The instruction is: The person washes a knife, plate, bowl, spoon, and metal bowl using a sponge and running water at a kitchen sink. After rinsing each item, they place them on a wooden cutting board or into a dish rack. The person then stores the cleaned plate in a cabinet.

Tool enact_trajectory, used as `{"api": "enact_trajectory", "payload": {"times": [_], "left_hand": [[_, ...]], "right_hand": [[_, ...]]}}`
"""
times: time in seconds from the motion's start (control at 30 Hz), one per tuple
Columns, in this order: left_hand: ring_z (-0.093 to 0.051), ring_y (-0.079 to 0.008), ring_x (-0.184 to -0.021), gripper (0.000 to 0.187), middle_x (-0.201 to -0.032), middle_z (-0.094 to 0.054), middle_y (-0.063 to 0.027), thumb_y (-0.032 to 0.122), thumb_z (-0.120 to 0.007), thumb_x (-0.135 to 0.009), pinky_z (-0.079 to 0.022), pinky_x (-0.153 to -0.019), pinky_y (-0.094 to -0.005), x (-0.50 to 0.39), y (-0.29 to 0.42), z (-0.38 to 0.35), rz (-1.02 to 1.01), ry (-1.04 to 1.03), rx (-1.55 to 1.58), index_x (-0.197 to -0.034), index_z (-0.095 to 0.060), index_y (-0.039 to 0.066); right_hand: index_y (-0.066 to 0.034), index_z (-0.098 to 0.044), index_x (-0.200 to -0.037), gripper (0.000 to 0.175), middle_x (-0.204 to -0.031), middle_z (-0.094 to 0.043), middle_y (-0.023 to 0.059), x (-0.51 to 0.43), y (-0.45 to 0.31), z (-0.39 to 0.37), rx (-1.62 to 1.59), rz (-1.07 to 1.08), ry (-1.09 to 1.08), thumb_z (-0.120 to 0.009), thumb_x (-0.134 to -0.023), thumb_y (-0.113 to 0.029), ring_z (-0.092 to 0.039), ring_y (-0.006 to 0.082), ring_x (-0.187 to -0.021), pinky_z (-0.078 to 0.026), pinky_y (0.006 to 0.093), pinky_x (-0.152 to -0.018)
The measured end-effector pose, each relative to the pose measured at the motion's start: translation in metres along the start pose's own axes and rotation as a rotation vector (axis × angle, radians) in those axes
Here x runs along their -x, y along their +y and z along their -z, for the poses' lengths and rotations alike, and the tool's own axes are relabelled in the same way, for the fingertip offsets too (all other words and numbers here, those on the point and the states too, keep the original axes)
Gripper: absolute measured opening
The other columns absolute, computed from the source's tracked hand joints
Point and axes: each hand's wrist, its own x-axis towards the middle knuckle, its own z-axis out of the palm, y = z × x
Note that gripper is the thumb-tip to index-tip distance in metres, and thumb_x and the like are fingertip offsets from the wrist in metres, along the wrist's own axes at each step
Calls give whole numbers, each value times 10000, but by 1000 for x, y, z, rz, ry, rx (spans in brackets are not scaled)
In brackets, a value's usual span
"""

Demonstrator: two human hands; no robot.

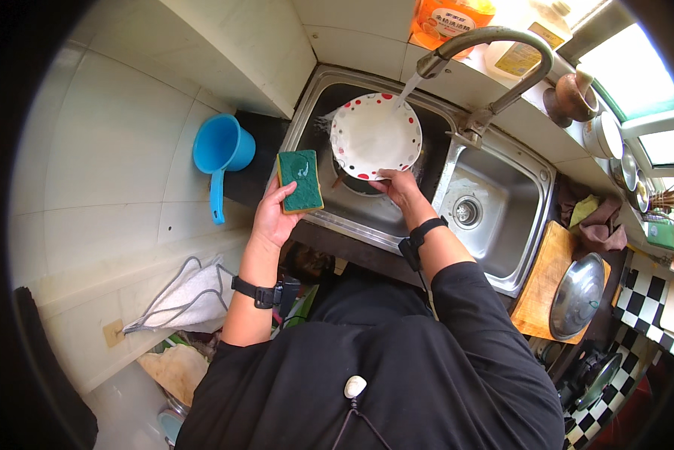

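Note:
My left hand (278, 214) grips a scouring sponge (301, 183), its green abrasive side facing up with a small wet or soapy patch. My right hand (398, 185) holds the near rim of a white plate (375, 135) with red, grey and black dots around its border. The plate is over the left basin of a stainless steel double sink (365, 222). Water runs from the curved faucet (486, 39) onto the plate's far right part. Beneath the plate, another round item is partly hidden.
A blue dipper (219, 147) stands left of the sink. The right basin (497, 194) has a drain strainer (467, 212). Right of it, a pot lid (577, 298) rests on a wooden cutting board (545, 270) beside cloths (601, 222). Bottles (525, 50) and a mortar (573, 98) line the ledge.

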Motion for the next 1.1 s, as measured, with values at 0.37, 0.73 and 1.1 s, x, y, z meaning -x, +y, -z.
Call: {"api": "enact_trajectory", "payload": {"times": [0.37,0.73,1.1], "left_hand": [[-546,-325,-1147,485,-1274,-520,-136,86,-491,-905,-481,-913,-456,18,11,2,-61,48,-49,-1372,-368,118],[-534,-187,-1136,599,-1267,-549,-107,-29,-601,-795,-406,-974,-303,-33,-47,-37,-341,21,-547,-1364,-417,3],[-104,-348,-1422,516,-1553,-125,-104,355,-407,-967,-81,-1104,-591,-60,-150,-75,-370,-342,-1863,-1452,-312,207]], "right_hand": [[67,-381,-1227,409,-1142,-554,218,11,-4,-9,-355,-141,-189,-512,-841,33,-626,346,-972,-596,385,-781],[0,-399,-1203,410,-1055,-544,162,107,-11,-4,268,-20,72,-505,-812,-62,-637,285,-850,-580,399,-702],[-29,-382,-1245,502,-971,-581,122,175,-14,49,122,151,61,-450,-749,15,-632,237,-818,-602,398,-659]]}}
